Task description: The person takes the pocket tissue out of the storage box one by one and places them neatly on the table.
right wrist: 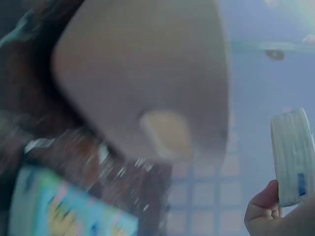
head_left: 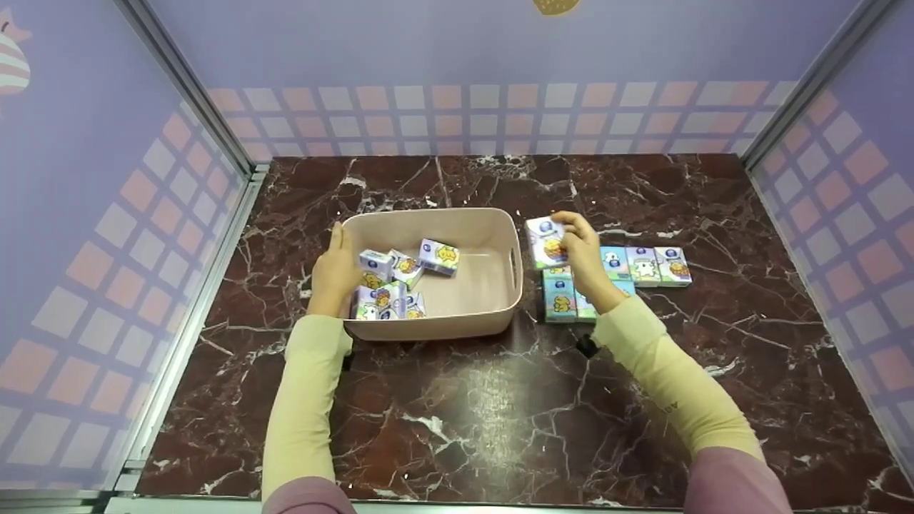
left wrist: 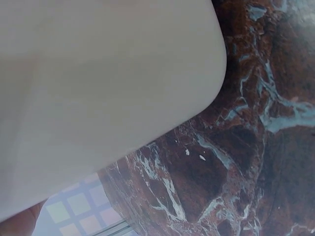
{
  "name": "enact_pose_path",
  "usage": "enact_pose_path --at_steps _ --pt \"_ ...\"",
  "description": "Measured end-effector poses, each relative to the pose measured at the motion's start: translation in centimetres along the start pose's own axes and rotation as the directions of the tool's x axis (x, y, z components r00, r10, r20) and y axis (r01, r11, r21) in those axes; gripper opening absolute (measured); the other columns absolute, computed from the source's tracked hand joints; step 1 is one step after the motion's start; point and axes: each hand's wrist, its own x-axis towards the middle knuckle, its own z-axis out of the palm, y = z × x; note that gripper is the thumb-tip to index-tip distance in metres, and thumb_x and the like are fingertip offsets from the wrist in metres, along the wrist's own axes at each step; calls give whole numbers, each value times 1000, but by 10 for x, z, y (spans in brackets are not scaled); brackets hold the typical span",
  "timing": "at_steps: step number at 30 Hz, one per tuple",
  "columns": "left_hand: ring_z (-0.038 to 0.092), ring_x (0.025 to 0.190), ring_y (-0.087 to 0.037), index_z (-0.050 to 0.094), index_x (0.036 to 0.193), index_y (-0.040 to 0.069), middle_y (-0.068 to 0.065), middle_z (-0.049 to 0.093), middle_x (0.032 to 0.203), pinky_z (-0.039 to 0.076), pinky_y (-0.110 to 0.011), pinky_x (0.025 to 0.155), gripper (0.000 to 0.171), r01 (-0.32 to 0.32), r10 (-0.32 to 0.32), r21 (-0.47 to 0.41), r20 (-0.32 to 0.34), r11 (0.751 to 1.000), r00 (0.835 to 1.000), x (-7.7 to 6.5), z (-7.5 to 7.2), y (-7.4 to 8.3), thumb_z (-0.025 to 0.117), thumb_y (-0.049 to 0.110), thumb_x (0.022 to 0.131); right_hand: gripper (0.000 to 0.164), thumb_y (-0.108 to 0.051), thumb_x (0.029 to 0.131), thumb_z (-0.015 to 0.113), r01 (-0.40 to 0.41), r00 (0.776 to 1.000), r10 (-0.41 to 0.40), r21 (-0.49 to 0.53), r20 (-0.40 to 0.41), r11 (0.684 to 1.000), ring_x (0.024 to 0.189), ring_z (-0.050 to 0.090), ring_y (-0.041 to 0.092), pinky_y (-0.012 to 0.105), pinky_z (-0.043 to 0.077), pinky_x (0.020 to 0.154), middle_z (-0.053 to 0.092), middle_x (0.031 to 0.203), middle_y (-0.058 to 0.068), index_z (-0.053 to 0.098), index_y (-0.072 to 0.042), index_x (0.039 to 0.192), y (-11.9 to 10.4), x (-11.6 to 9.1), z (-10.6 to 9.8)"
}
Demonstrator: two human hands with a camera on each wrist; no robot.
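A small tissue pack (head_left: 546, 243) with a yellow cartoon print is pinched in my right hand (head_left: 584, 257), just beyond the right end of a beige plastic bin (head_left: 428, 328). The right wrist view has the pack (right wrist: 292, 157) side-on, held up between thumb and fingers. My left hand (head_left: 334, 275) rests at the bin's left end, its fingers looking straight along the outside. Inside the bin, several tissue packs (head_left: 438, 257) lie loosely, mostly toward the left. Below the right hand, more packs (head_left: 560, 300) sit in rows on the table, partly hidden by that hand.
The dark red marbled table (head_left: 457, 414) is bounded by a lilac back wall (head_left: 457, 57) and side panels with metal frame edges. An oval handle slot (head_left: 513, 268) pierces the bin's right wall. The row of packs reaches right to a white pack (head_left: 673, 267).
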Motion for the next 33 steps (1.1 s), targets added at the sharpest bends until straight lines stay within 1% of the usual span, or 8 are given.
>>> enact_pose_path --at_steps 5,8,15,17,19,23,28,33 --pt "57 74 -41 25 136 -7 -18 17 146 46 -49 69 64 0 0 6 5 1000 1000 -1 0 0 48 9 78 45 11 74 28 -45 996 40 -60 -84 997 54 31 6 16 29 48 40 82 0 50 4 112 17 4 -36" --pt "57 75 -41 24 136 -6 -17 16 146 46 -49 70 64 7 -7 4 17 1000 1000 -1 0 0 47 10 79 43 11 76 27 -82 984 64 -98 -168 992 54 32 5 15 30 47 41 85 -1 51 3 110 25 6 -56" --pt "57 76 -41 24 137 -4 -16 15 147 46 -49 70 67 11 -11 -6 24 1000 1000 0 -1 0 50 8 77 43 10 75 26 -144 930 67 -190 -360 971 66 34 5 14 28 54 45 97 1 51 2 109 43 8 -100" --pt "56 76 -42 25 137 -4 -16 15 147 46 -49 70 67 12 -12 -11 18 1000 1000 0 -1 0 50 8 76 44 10 76 25 -182 913 86 -209 -398 961 65 34 5 13 28 53 44 98 0 52 1 110 47 9 -112" --pt "56 77 -42 25 136 -5 -16 15 147 45 -50 71 66 13 -13 -12 18 1000 1000 0 0 0 49 8 76 44 10 76 26 -227 892 114 -216 -437 950 59 33 5 13 28 48 43 92 -1 52 0 110 50 8 -121" --pt "56 79 -43 24 136 -6 -16 16 147 45 -50 73 66 14 -13 -9 16 1000 1000 0 1 -1 49 9 77 44 9 77 25 -284 861 169 -178 -480 942 54 35 3 12 30 45 41 84 -3 52 -1 111 56 5 -138" --pt "56 80 -44 24 137 -6 -16 16 147 45 -51 74 66 16 -16 -9 15 1000 1000 0 2 0 49 10 78 42 7 81 26 -346 834 225 -161 -503 924 55 35 2 13 29 46 42 91 -5 51 -3 113 64 1 -154" --pt "56 79 -43 24 136 -6 -17 17 146 45 -50 73 64 12 -12 -8 8 1000 1000 0 1 0 48 10 79 44 8 80 25 -400 811 287 -126 -509 908 74 42 6 13 33 57 46 102 0 50 -4 115 66 -3 -163"
